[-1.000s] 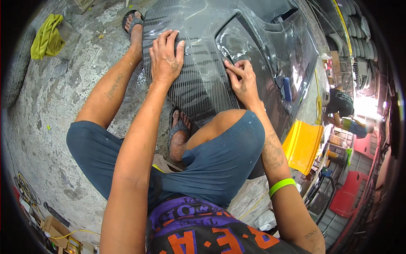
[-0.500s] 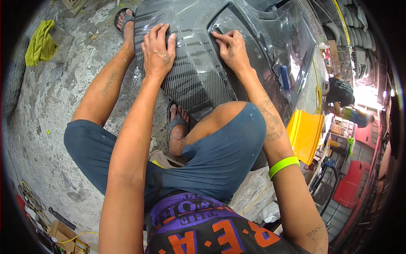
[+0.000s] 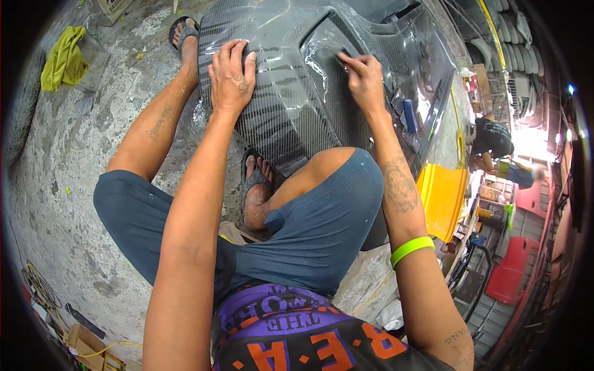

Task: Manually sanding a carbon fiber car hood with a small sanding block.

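A large, glossy, wet carbon-fibre car panel [image 3: 281, 102] with dark woven stripes lies in front of me. My left hand [image 3: 231, 77] rests palm down on its left part, fingers stretched out. Over the recessed section [image 3: 328, 83] at the panel's right, my right hand [image 3: 366, 80] is pinched together against the surface. A small dark edge shows at those fingertips, too little to name. To the right of that hand, a blue block [image 3: 409, 116] lies on the panel.
A yellow-green cloth [image 3: 65, 59] hangs over a clear bin at left. Right of my arm stands a yellow panel [image 3: 442, 201]. Another person [image 3: 493, 137] is farther off at right. Below, my sandalled foot [image 3: 257, 179] is close to the panel's near edge.
My right hand has slid to the right across the recessed section, away from its left edge. My left hand has stayed in place.
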### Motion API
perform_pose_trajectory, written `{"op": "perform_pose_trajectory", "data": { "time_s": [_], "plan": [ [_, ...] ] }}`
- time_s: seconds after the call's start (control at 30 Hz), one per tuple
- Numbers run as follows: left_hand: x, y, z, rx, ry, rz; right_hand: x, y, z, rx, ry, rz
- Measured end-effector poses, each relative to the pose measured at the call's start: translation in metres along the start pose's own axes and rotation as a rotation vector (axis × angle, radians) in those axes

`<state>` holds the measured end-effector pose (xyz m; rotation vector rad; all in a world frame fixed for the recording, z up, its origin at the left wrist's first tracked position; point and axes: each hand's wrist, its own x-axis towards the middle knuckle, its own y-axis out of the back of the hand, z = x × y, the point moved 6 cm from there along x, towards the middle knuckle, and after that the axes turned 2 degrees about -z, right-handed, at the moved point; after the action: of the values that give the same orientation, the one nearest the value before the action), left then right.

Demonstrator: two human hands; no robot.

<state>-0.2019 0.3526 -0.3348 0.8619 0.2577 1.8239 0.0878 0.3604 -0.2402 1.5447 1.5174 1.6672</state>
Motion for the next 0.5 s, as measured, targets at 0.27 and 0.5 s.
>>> {"op": "perform_pose_trajectory", "data": {
  "time_s": [0.27, 0.5],
  "plan": [
    [-0.003, 0.0, -0.005, -0.002, 0.015, -0.014, -0.012, -0.016, -0.031, -0.106, 0.062, -0.155],
    [-0.002, -0.005, -0.002, -0.015, 0.02, -0.026, -0.02, -0.046, -0.035, -0.292, 0.092, -0.279]
  ]
}}
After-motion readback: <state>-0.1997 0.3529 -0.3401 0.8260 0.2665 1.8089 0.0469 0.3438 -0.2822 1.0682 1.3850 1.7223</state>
